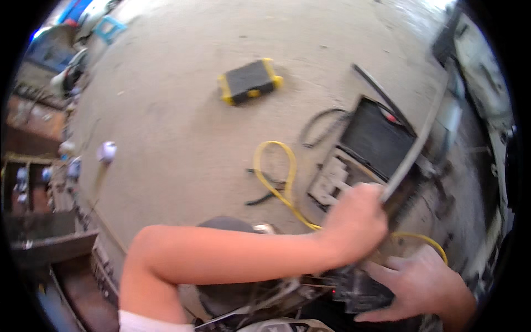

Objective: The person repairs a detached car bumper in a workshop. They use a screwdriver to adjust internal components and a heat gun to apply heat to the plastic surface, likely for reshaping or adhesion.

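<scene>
My left arm reaches across from the lower left, and my left hand [358, 224] is closed in a fist around the lower end of a long grey bar [416, 145] that slants up to the right. Below it, my right hand [423, 285] has its thumb and forefinger spread apart over a dark boxy device [362, 293] with a small red light. Whether it presses on the device is unclear. A yellow cable [291, 160] loops on the floor, passes behind my left forearm and reappears above my right hand. Just beyond my left fist lies an open black case [376, 138] with light grey pieces inside.
A black and yellow box [250, 81] sits on the concrete floor ahead. A black strip [379, 91] and a dark curved hose [321, 123] lie by the case. Shelving with bins [52, 238] lines the left; a pale vehicle-like body [484, 72] stands right. A blue stool [109, 29] is far left.
</scene>
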Available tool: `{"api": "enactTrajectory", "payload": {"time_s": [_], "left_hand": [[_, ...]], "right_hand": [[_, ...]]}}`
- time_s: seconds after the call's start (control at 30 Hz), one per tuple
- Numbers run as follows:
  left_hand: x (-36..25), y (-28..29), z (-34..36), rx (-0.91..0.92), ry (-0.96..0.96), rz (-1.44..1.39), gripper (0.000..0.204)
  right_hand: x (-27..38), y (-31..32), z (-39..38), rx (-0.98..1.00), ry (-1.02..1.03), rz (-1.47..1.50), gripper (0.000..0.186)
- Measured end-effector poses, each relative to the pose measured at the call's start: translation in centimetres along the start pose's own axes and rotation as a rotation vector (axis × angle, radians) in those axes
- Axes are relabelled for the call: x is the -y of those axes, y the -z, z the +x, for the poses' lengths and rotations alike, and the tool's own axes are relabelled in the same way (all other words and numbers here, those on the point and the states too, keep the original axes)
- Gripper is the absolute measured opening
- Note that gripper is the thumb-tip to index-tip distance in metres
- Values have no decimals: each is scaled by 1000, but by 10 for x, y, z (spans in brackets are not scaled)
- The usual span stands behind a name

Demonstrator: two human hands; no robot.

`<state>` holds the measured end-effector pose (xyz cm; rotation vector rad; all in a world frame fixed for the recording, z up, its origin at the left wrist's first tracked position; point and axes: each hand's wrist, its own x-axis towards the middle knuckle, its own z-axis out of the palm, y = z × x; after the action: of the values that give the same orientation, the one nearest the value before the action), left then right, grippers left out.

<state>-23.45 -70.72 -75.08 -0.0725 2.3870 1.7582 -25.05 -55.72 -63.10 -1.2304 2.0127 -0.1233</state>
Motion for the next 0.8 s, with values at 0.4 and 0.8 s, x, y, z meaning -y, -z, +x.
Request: {"api": "enactTrajectory", "payload": {"time_s": [0.4, 0.8], "left_hand": [[-29, 12, 3, 150, 129, -63, 15], [-51, 27, 8, 178, 318, -33, 19]], "right_hand": [[-65, -41, -66, -77, -185, 392, 73], [-207, -245, 47, -26, -468, 275, 78]]}}
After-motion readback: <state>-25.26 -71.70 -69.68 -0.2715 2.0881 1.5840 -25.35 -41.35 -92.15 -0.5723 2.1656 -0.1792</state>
